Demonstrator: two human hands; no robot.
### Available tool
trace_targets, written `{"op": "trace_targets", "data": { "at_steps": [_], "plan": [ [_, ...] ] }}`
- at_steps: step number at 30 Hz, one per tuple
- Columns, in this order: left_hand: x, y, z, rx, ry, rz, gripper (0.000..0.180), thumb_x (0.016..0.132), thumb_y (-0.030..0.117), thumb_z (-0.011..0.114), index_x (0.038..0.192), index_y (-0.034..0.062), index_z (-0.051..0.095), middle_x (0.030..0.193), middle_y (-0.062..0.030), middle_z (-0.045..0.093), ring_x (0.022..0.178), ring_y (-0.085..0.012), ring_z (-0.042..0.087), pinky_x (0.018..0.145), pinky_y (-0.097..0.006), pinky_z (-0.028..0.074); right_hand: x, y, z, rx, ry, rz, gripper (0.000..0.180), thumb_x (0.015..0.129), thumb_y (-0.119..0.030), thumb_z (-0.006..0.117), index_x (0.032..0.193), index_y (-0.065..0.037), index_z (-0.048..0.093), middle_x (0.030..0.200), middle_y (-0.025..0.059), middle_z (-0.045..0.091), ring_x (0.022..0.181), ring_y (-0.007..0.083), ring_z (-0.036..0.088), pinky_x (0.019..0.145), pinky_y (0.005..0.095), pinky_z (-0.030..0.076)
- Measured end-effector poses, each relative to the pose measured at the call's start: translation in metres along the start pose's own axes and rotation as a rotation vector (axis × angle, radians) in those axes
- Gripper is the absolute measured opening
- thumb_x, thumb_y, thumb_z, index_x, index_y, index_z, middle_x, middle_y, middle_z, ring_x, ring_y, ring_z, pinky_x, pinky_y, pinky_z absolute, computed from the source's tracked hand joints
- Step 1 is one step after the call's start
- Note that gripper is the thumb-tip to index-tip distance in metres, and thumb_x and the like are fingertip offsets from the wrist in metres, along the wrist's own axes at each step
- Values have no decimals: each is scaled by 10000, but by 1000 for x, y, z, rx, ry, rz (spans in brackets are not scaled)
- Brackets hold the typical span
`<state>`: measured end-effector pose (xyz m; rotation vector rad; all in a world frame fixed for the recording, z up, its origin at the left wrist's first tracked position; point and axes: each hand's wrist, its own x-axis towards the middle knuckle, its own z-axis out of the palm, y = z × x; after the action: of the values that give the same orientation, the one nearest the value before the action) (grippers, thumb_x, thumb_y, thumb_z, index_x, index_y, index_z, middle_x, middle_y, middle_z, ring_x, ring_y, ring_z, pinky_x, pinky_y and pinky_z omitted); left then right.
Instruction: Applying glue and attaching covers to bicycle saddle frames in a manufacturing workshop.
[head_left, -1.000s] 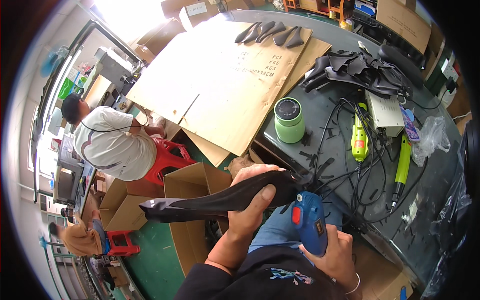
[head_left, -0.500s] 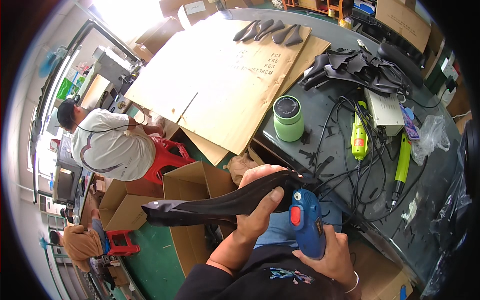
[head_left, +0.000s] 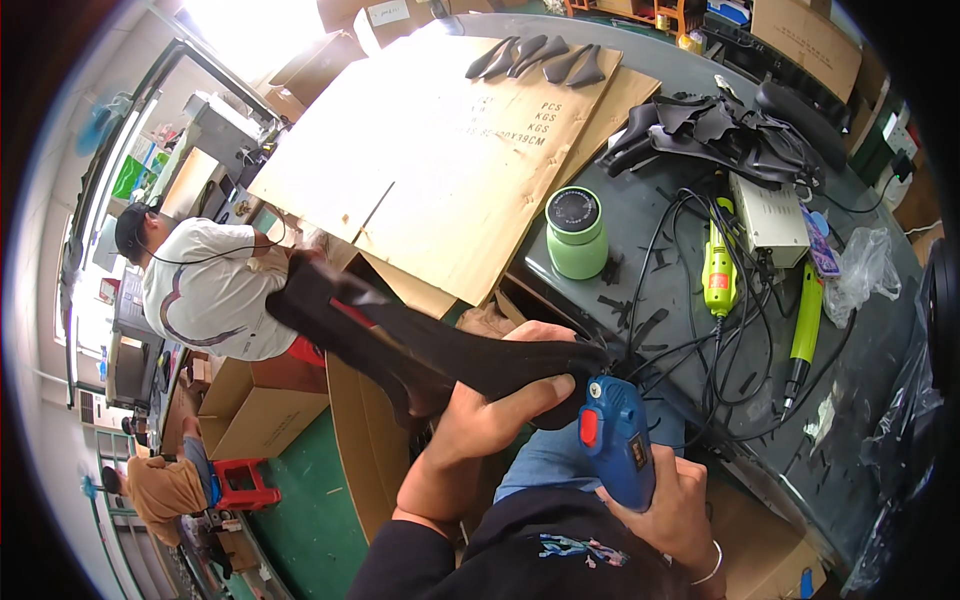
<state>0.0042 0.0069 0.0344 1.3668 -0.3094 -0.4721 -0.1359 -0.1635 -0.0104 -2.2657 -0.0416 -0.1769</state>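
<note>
My left hand is closed round a long, curved black moulded piece, thumb on its near side. The piece's far end reaches up and left, slightly blurred, and an opening shows along it. In my right hand is a blue handheld power tool with a red button. The tool's head sits against the right end of the black piece; its working tip is hidden there.
Right of me, the grey table carries a green bottle, two yellow-green corded tools, tangled cables, black scraps and a black pile. Cardboard sheets hold several black pieces. An open carton and a seated person are left.
The black piece's left end has swung upward and the piece has turned, exposing its opening. My left hand has shifted slightly down and left; my right hand still holds the tool at the right end.
</note>
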Motion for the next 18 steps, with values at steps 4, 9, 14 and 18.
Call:
{"op": "trace_targets", "data": {
  "at_steps": [4, 9, 14, 18],
  "plan": [
    [10, 9, -9, 289, -158, 76, 278, 737, 19, 583, 1013, -5, 591, 900, -67, 596, 827, -124, 563, 744, -255, 446, -3, 3, -1, -130, -36, -32, 504, 617, -224, 799, 945, -1, 488, 656, 109, 581, 565, 278, 581, 558, 338, 453],
    [17, 10, -13, 524, -261, 45, 313, 655, -52, 538, 961, -35, 605, 909, -93, 614, 861, -178, 574, 776, -276, 442, -3, 3, -1, -139, -75, -47, 521, 617, -232, 797, 962, 3, 487, 660, 108, 587, 576, 285, 583, 566, 342, 452],
    [25, -4, -18, 733, -392, 299, 363, 638, -89, 501, 986, -38, 591, 927, -119, 626, 842, -236, 611, 761, -315, 472, 0, 4, -1, -33, -122, -47, 529, 620, -264, 797, 949, 9, 487, 630, 108, 586, 557, 277, 592, 558, 341, 460],
    [21, -20, -15, 815, -332, 376, 332, 671, -72, 546, 998, -38, 586, 933, -123, 631, 835, -243, 617, 742, -309, 480, 5, -6, -6, 109, -143, -33, 505, 630, -277, 795, 884, 25, 480, 594, 131, 574, 515, 290, 597, 509, 340, 471]
  ]
}}
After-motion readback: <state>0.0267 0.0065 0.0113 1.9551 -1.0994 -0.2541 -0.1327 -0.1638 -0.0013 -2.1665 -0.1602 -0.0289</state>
